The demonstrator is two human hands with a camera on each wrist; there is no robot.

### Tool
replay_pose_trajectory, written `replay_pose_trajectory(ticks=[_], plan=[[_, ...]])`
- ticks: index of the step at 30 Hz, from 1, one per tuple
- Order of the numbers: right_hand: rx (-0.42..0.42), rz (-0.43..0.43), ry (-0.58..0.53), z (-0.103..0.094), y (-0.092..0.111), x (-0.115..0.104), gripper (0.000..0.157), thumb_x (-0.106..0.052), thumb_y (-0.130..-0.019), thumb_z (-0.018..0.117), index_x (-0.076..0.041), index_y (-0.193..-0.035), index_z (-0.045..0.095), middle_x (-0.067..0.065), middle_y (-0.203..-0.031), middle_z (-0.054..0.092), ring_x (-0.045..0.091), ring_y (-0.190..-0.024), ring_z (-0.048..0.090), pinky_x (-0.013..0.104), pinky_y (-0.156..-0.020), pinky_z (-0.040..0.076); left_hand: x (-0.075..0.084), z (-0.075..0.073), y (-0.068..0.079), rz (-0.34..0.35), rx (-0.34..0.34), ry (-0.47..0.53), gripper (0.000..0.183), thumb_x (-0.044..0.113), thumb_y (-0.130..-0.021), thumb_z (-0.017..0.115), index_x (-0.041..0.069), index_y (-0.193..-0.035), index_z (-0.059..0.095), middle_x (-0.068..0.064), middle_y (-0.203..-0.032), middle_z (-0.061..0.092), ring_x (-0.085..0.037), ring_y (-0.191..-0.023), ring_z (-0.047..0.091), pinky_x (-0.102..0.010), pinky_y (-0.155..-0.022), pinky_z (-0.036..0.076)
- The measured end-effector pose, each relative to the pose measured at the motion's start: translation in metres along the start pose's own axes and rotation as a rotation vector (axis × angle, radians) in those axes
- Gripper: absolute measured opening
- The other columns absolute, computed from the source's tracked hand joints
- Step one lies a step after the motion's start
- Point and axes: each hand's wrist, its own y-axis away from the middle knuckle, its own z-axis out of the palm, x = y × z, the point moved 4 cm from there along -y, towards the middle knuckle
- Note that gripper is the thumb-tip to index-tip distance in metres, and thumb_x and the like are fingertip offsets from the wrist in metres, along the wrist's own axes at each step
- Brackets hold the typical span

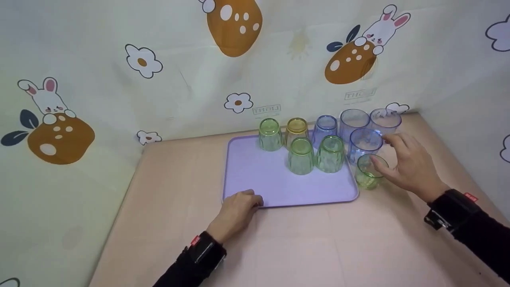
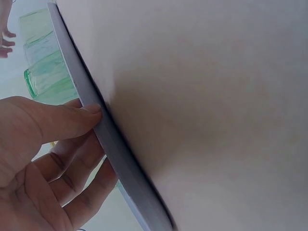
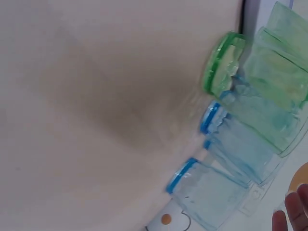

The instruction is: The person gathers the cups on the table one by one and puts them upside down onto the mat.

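My left hand [image 1: 239,209] pinches the front rim of a lilac tray [image 1: 255,175]. In the left wrist view the thumb [image 2: 77,118] presses the rim's outer side, with the fingers behind it. Several glasses stand upside down on the tray: an amber glass [image 1: 297,129], a blue glass [image 1: 325,129] and green ones, such as the front green glass [image 1: 301,157]. My right hand [image 1: 412,167], fingers spread, is beside an upright green glass [image 1: 369,175] and an upright blue glass [image 1: 364,147] right of the tray. Whether the thumb touches the green glass is unclear.
Two more upright bluish glasses, a left one [image 1: 354,123] and a right one [image 1: 385,121], stand at the back right corner. A patterned cloth [image 1: 191,95] hangs behind the table [image 1: 179,175] and along its sides.
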Motion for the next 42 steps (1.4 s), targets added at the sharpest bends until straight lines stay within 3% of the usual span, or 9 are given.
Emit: replay_pose_trajectory(ticks=[8, 11, 17, 24, 32, 42], plan=[[-0.201, 0.178, -0.082, 0.008, 0.024, 0.003, 0.077, -0.033, -0.082, 0.084, 0.003, -0.139, 0.049, 0.019, -0.116, 0.055, 0.037, -0.106, 0.053, 0.054, -0.082, 0.042, 0.0, 0.0, 0.001, -0.015, 0.003, 0.019, 0.009, 0.006, -0.09, 0.075, 0.015, -0.09, 0.077, 0.004, -0.078, 0.061, -0.017, -0.074, 0.066, -0.035, -0.063, 0.053], [-0.24, 0.202, -0.119, 0.011, 0.03, 0.003, 0.08, -0.033, -0.08, 0.086, 0.005, -0.138, 0.048, 0.019, -0.117, 0.055, 0.036, -0.105, 0.052, 0.054, -0.084, 0.042, 0.001, -0.001, 0.0, -0.016, 0.003, 0.02, 0.009, 0.006, -0.09, 0.075, 0.015, -0.09, 0.077, 0.004, -0.078, 0.061, -0.016, -0.074, 0.065, -0.035, -0.063, 0.053], [-0.258, 0.218, -0.17, 0.016, 0.038, 0.005, 0.076, -0.027, -0.077, 0.09, 0.008, -0.131, 0.049, 0.021, -0.116, 0.056, 0.035, -0.102, 0.054, 0.053, -0.084, 0.042, 0.001, 0.001, -0.001, -0.014, -0.005, 0.014, 0.007, 0.009, -0.091, 0.075, 0.016, -0.09, 0.077, 0.005, -0.078, 0.061, -0.017, -0.075, 0.066, -0.035, -0.063, 0.053], [-0.314, 0.287, -0.218, 0.023, 0.042, 0.007, 0.072, -0.03, -0.082, 0.087, 0.008, -0.131, 0.049, 0.02, -0.115, 0.059, 0.034, -0.1, 0.057, 0.052, -0.084, 0.045, 0.002, 0.0, -0.001, -0.026, -0.02, 0.024, 0.007, 0.009, -0.092, 0.073, 0.016, -0.09, 0.076, 0.005, -0.078, 0.059, -0.018, -0.074, 0.065, -0.036, -0.063, 0.053], [-0.314, 0.38, -0.305, 0.026, 0.044, 0.007, 0.075, -0.029, -0.083, 0.087, 0.006, -0.135, 0.046, 0.02, -0.118, 0.059, 0.032, -0.102, 0.057, 0.027, -0.083, 0.044, 0.001, -0.001, -0.001, -0.021, -0.017, 0.032, 0.008, 0.007, -0.091, 0.074, 0.015, -0.091, 0.077, 0.003, -0.08, 0.062, -0.019, -0.077, 0.067, -0.037, -0.064, 0.054], [-0.284, 0.467, -0.399, 0.028, 0.049, 0.004, 0.072, -0.029, -0.087, 0.084, 0.005, -0.137, 0.045, 0.023, -0.126, 0.059, 0.035, -0.11, 0.058, 0.013, -0.085, 0.042, 0.0, -0.001, -0.001, -0.023, -0.024, 0.03, 0.007, 0.008, -0.091, 0.074, 0.015, -0.091, 0.077, 0.004, -0.079, 0.061, -0.019, -0.076, 0.066, -0.037, -0.065, 0.054]])
